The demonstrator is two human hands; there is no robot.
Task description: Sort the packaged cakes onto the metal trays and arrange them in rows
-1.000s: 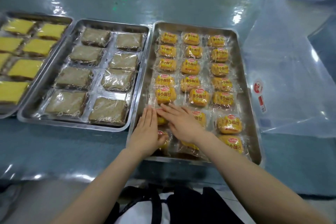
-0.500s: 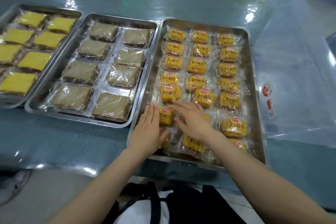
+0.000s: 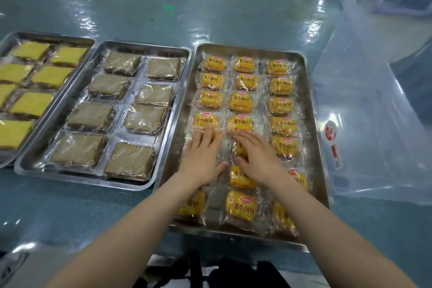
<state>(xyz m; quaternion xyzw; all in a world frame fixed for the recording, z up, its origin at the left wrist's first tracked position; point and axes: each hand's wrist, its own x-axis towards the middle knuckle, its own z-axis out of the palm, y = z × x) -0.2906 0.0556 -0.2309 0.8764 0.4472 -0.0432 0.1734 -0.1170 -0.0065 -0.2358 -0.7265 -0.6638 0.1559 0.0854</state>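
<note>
Three metal trays stand side by side. The right tray [image 3: 311,124] holds several small yellow packaged cakes [image 3: 243,83] in three columns. My left hand [image 3: 203,154] lies flat with straight fingers on a cake in the left column. My right hand [image 3: 258,155] lies flat on a cake in the middle column, fingers straight and pointing left. The cakes under both palms are mostly hidden. The middle tray [image 3: 184,58] carries brown square cakes [image 3: 145,119] in two columns. The left tray [image 3: 87,41] carries yellow square cakes [image 3: 31,104].
A large clear plastic bin [image 3: 378,105] stands right of the trays, close to the right tray's edge. Shiny plastic sheeting covers the blue table [image 3: 163,14]. A dark bag [image 3: 222,271] sits below the table's near edge.
Both hands have slid farther up the right tray, from its near rows to its middle rows. The near-row cakes they covered now show. The camera has tilted up.
</note>
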